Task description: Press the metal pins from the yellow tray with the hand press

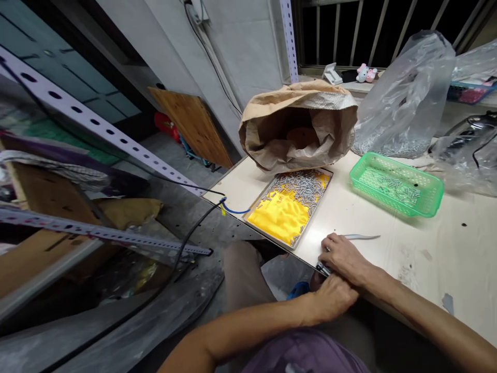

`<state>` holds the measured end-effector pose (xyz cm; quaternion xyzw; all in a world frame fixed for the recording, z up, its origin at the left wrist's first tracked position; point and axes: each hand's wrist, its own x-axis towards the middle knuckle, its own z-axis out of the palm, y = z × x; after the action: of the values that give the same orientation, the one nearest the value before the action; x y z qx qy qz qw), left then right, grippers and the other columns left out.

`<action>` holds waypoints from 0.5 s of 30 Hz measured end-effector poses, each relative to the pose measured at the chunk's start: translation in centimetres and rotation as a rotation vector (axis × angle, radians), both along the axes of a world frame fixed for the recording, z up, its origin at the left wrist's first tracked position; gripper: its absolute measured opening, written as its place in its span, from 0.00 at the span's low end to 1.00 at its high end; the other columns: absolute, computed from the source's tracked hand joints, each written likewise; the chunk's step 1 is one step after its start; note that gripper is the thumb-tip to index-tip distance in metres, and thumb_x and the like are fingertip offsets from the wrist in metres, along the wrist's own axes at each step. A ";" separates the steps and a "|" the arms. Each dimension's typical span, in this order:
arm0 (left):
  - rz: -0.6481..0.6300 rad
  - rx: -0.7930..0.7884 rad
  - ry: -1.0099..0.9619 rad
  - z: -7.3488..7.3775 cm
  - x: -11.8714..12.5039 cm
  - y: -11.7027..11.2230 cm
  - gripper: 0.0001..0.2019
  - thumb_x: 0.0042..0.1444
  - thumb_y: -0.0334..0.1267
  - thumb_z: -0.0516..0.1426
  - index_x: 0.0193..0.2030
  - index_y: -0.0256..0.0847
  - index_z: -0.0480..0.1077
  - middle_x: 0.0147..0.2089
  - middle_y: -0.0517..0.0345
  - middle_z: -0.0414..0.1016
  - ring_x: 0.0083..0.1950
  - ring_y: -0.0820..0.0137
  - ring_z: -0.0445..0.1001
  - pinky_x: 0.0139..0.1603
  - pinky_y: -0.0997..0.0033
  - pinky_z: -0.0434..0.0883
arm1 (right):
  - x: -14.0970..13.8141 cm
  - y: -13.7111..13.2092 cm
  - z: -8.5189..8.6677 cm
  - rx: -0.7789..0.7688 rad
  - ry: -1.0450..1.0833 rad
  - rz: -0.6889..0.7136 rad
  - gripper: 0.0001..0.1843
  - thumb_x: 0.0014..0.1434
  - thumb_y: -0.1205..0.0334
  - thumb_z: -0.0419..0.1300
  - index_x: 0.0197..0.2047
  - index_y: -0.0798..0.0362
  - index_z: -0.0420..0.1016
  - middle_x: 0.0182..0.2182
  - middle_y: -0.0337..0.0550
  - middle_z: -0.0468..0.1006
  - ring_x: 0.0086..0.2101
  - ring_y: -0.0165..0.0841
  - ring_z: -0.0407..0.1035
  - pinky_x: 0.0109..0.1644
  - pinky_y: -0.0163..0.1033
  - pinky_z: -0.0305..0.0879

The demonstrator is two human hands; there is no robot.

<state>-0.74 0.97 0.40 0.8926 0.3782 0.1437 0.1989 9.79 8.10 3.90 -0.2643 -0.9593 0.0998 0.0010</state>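
Metal piece: located at the near table edge, between my hands; treat it as the clock centre, 12 o'clock straight ahead. Right hand: I hold its fingers curled inward, nearly closed, close above the piece. Left hand: folded, just below the right; its fingertips are hidden. I cannot tell which hand has hold of the piece, or how firmly.

Current step, as I judge it: close two-handed handling of the piece. Any further move calls for steady wrists at the table edge.

Surface: a thin grey strip lies on the pale table at 2 o'clock, beside my right hand. At 11 o'clock sits a shallow tray bearing a yellow sheet and small silvery pins. A paper sack gapes near 12 o'clock, at the tray's far end. Between 1 and 2 o'clock stands a green basket, with a translucent plastic bag behind it.

Room: window bars between 12 and 1 o'clock; a wooden board leaning between 10 and 11; a perforated strut at 10.
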 end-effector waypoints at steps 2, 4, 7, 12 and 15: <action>0.053 0.023 -0.011 0.4 -1.6 -0.5 0.10 0.63 0.41 0.51 0.47 0.49 0.70 0.53 0.51 0.70 0.50 0.67 0.70 0.50 0.64 0.70 | -1.1 0.0 -0.7 0.023 -0.029 0.054 0.05 0.58 0.64 0.57 0.31 0.51 0.73 0.36 0.45 0.72 0.40 0.37 0.61 0.40 0.42 0.56; 0.100 0.043 -0.026 1.0 -3.8 -0.6 0.11 0.63 0.42 0.50 0.47 0.49 0.71 0.49 0.51 0.72 0.49 0.67 0.70 0.47 0.65 0.71 | -1.5 0.3 -1.5 0.034 -0.031 0.086 0.05 0.58 0.66 0.56 0.31 0.53 0.72 0.35 0.47 0.72 0.39 0.37 0.61 0.39 0.42 0.56; 0.253 0.078 -0.040 2.0 -7.7 1.3 0.14 0.64 0.38 0.47 0.47 0.43 0.71 0.43 0.48 0.73 0.46 0.64 0.70 0.46 0.63 0.70 | -1.7 0.7 -1.8 -0.011 0.101 0.080 0.07 0.60 0.67 0.52 0.33 0.52 0.70 0.33 0.45 0.73 0.36 0.35 0.63 0.38 0.41 0.58; 0.676 -0.125 0.188 3.7 -11.2 6.7 0.13 0.63 0.38 0.49 0.35 0.36 0.72 0.36 0.50 0.72 0.42 0.64 0.70 0.44 0.65 0.68 | 0.0 2.7 1.2 -0.012 0.553 -0.190 0.13 0.64 0.63 0.45 0.38 0.49 0.70 0.31 0.44 0.74 0.34 0.34 0.68 0.38 0.41 0.64; 0.718 -0.332 0.312 4.3 -10.7 8.5 0.13 0.61 0.40 0.51 0.34 0.35 0.72 0.38 0.47 0.73 0.43 0.61 0.72 0.41 0.66 0.68 | 3.8 6.0 4.1 0.222 0.645 -0.576 0.10 0.62 0.57 0.49 0.37 0.48 0.70 0.31 0.44 0.75 0.33 0.36 0.69 0.39 0.45 0.66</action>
<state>-11.46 9.45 4.74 0.6710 0.7088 0.0044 0.2176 13.63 14.07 7.99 -0.4741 -0.8021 0.0691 0.3564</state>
